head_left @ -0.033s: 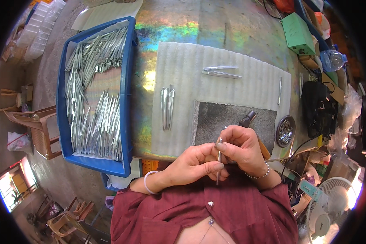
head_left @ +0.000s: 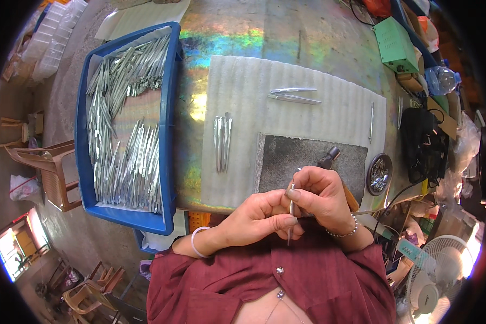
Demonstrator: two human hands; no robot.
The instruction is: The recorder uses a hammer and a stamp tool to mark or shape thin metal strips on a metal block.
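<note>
My left hand and my right hand meet in front of my chest, both closed on one slim pair of metal tweezers. It is held roughly upright, seen edge-on, its lower end showing below my left thumb. Fingers cover much of its middle. Just beyond my hands lies a dark, rough slab with a hammer on it, its orange handle partly behind my right hand. Farther off on white foam rest splayed tweezers. Several narrow metal pieces lie at the foam's left, and a single one at its right.
A blue tray at left holds many metal tweezers in piles. Right of the slab stands a round dark dish of small shiny bits. A green metal box, a plastic bottle, a black bag and a fan line the right side.
</note>
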